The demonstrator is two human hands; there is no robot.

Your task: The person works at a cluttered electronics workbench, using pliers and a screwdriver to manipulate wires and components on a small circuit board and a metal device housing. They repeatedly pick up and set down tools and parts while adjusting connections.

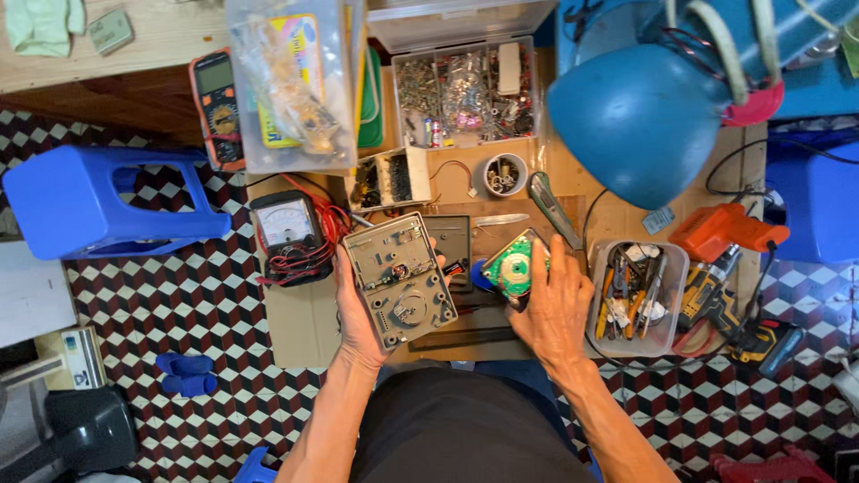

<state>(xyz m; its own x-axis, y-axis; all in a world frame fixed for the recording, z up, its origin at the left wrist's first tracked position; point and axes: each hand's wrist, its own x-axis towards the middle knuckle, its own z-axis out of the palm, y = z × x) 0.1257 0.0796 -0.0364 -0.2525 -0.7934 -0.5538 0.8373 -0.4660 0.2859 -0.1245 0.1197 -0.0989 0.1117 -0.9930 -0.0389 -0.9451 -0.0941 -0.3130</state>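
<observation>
- My left hand [358, 309] is closed around the left edge of the grey plastic casing [400, 280], open side up, tilted, held at the board's centre
- My right hand [553, 309] clamps on the green round circuit board [512, 266], forefinger stretched toward 12 o'clock; it sits just at 3 o'clock of the casing
- At 12 o'clock, one clear plastic bag [291, 85] with a yellow card inside, lying partly over a green flat pack [370, 89]
- At 1 o'clock of the casing, one clear compartment box [465, 89] of small parts, its lid up behind
- Below that box, one small open box [386, 179] of dark pieces and one round white cup [505, 174]
- Two meters: an orange-edged one [217, 107] at 11 o'clock, a black dial one [286, 224] at 9 o'clock with red leads
- At 3 o'clock, one clear tub [637, 297] of hand tools; beyond it one orange drill [725, 233]
- One blue lamp shade [640, 121] at 2 o'clock
- One blue stool [98, 201] on the chequered floor, well apart at 9 o'clock
</observation>
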